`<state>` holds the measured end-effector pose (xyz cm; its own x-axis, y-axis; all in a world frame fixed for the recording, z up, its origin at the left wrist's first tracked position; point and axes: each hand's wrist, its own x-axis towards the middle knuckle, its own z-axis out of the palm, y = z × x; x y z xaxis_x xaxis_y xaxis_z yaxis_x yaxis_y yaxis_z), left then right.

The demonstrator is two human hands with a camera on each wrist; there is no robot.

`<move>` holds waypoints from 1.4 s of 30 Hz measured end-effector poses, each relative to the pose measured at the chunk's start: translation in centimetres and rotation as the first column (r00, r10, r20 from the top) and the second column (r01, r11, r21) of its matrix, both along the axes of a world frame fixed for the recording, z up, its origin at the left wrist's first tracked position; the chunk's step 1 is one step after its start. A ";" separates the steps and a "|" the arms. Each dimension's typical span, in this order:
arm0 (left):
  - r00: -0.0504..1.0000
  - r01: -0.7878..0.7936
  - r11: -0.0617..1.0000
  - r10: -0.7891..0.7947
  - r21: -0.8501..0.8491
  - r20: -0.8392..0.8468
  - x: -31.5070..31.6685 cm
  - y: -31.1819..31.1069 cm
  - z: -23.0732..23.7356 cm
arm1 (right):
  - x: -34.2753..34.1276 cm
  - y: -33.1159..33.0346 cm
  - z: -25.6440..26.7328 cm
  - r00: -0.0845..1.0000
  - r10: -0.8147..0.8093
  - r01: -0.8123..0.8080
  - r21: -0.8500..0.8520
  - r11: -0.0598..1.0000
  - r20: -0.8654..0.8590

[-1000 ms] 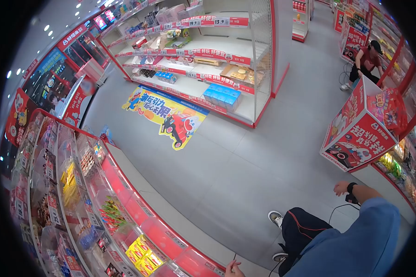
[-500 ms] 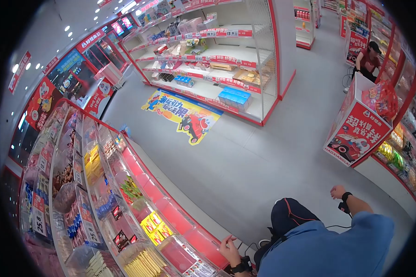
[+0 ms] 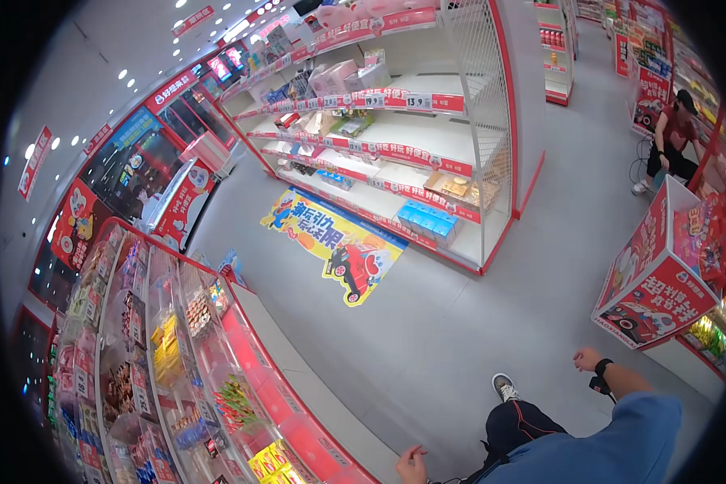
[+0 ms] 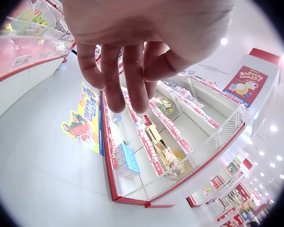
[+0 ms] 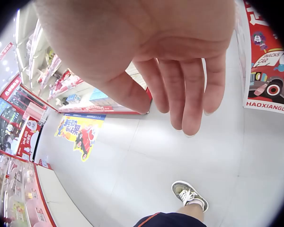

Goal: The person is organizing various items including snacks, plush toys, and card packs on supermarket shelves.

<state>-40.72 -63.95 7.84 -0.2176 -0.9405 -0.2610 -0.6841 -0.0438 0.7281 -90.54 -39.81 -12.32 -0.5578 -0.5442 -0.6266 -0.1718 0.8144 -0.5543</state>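
My left hand [image 3: 411, 465] hangs low beside the red front edge of the candy bins [image 3: 298, 411], holding nothing. In the left wrist view its fingers [image 4: 116, 97] droop loosely, with the thumb bent near the index finger. On the other side, my right hand [image 3: 589, 360] hangs over the grey floor, with a black band [image 3: 602, 367] at the wrist. The right wrist view shows its relaxed fingers [image 5: 177, 94] pointing down around nothing. Nearest to it stands a red and white display box [image 3: 661, 298] filled with red packets [image 3: 702, 234].
Ahead is a white shelf unit [image 3: 436, 133] with blue packs [image 3: 427, 223] low down. A yellow floor sticker [image 3: 339, 250] lies before it. A person in a red top [image 3: 676, 133] crouches at the right. My shoe [image 3: 504, 385] is on the grey floor [image 3: 427, 347].
The shelf unit, sticker and display box look nearer and sit lower in the head view. One shoe has come forward. Both hands stay without anything in them.
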 end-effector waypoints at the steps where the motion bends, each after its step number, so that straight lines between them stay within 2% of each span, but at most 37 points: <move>1: 0.996 0.051 0.998 -0.049 -0.027 0.078 -0.7 -0.1 -0.9 | -1.3 -0.5 -0.2 0.999 -0.032 0.031 0.016 0.999 0.028; 2: 0.998 0.052 0.996 -0.055 -0.071 -0.039 -1.9 -0.6 -2.0 | -2.3 -0.9 -0.4 0.994 -0.081 0.083 -0.022 0.996 0.067; 4: 0.991 0.051 0.999 -0.048 0.014 -0.125 -4.6 -1.6 -2.7 | -5.2 -0.7 -0.1 0.977 -0.174 0.186 -0.091 0.978 0.126; 8: 0.979 0.035 0.998 -0.025 0.049 -0.202 -11.2 -4.6 0.2 | -8.0 2.3 0.4 0.937 -0.329 0.327 0.031 0.944 0.118; 11: 0.968 0.092 0.984 -0.125 -0.154 -0.216 -13.7 -7.4 1.2 | -8.2 4.8 0.8 0.929 -0.361 0.339 0.202 0.919 0.085; 14: 0.965 0.089 0.981 -0.128 -0.174 -0.227 -14.4 -8.7 2.1 | -7.7 4.9 0.6 0.926 -0.373 0.346 0.257 0.902 0.063; 17: 0.958 0.130 0.973 -0.172 -0.190 -0.227 -13.1 -10.8 1.7 | -6.9 1.3 0.1 0.967 -0.256 0.240 0.292 0.926 0.014; 19: 0.975 0.072 0.990 -0.096 -0.123 -0.199 -9.3 -13.4 -0.9 | -7.0 -3.2 -0.5 0.973 -0.087 0.122 0.153 0.981 -0.213; 20: 0.981 0.042 0.995 -0.058 -0.090 -0.186 -8.3 -15.3 -0.6 | -7.0 -5.1 0.1 0.942 -0.013 0.048 0.098 0.994 -0.336; 21: 0.972 -0.049 0.997 0.033 -0.060 -0.233 -6.9 -17.2 -0.2 | -7.3 -6.8 0.8 0.945 -0.128 0.130 -0.014 0.991 -0.301; 22: 0.955 -0.132 0.991 0.121 -0.024 -0.271 -5.9 -19.4 2.0 | -7.0 -10.4 5.0 0.938 -0.241 0.217 -0.120 0.969 -0.250; 24: 0.985 -0.101 0.983 0.077 -0.156 -0.154 -3.7 -24.8 4.3 | -7.1 -14.9 8.0 0.879 -0.432 0.355 -0.327 0.876 -0.202; 25: 0.967 -0.124 0.955 0.055 -0.270 -0.250 -2.8 -27.7 4.5 | -6.0 -16.7 9.4 0.862 -0.465 0.367 -0.385 0.847 -0.201; 26: 0.930 -0.168 0.913 0.023 -0.371 -0.366 -3.9 -30.4 4.7 | -6.5 -18.3 11.5 0.840 -0.496 0.364 -0.449 0.816 -0.219; 28: 0.906 -0.150 0.933 -0.003 -0.327 -0.423 -6.1 -35.3 6.9 | -6.8 -20.4 13.7 0.839 -0.517 0.337 -0.583 0.739 -0.171; 30: 0.857 -0.075 0.929 -0.126 -0.363 -0.499 -10.1 -39.3 9.9 | -6.3 -22.7 16.3 0.828 -0.553 0.356 -0.675 0.646 -0.093; 32: 0.789 0.002 0.911 -0.254 -0.412 -0.559 -14.7 -43.4 13.0 | -6.5 -25.0 22.7 0.806 -0.591 0.401 -0.734 0.549 -0.002; 34: 0.679 0.075 0.879 -0.391 -0.470 -0.622 -19.6 -47.9 16.2 | -9.0 -27.3 27.7 0.809 -0.587 0.360 -0.805 0.472 0.017; 37: 0.498 0.147 0.815 -0.550 -0.560 -0.670 -26.9 -52.7 22.8 | -13.0 -31.0 37.1 0.806 -0.578 0.166 -0.889 0.426 -0.126; 41: 0.314 0.157 0.676 -0.725 -0.720 -0.612 -34.4 -58.0 31.2 | -19.4 -35.9 46.3 0.768 -0.601 -0.066 -0.960 0.272 -0.224; 42: 0.285 0.151 0.659 -0.742 -0.737 -0.606 -36.3 -59.2 33.2 | -21.1 -37.0 48.8 0.761 -0.599 -0.110 -0.959 0.261 -0.250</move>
<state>-76.98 -123.14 41.00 -0.4509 -0.4895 0.7463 0.4874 0.5655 0.6654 -111.60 -76.82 36.52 -0.7653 -0.2824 0.5785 -0.5750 -0.1042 -0.8115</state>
